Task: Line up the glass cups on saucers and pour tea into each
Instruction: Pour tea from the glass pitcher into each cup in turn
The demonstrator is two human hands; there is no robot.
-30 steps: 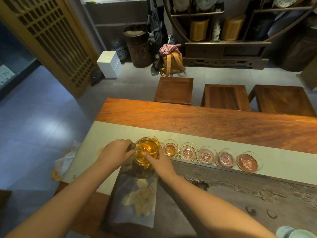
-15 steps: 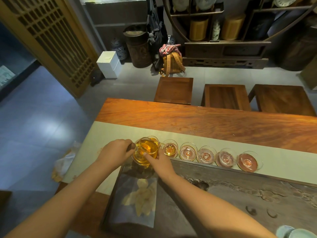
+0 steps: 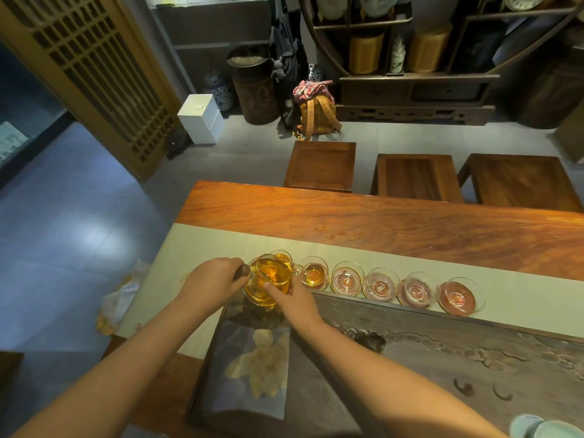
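The glass pitcher of amber tea has tipped a little further toward the row of cups than a second ago; its spout now reaches nearer the second cup; the left hand on the handle and the right hand at the pitcher's side have barely shifted.

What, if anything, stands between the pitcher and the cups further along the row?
Nothing visible. The pitcher, held by the left hand and touched by the right hand, sits at the row's left end. Right of the amber-filled cup, the other cups lie open along the runner.
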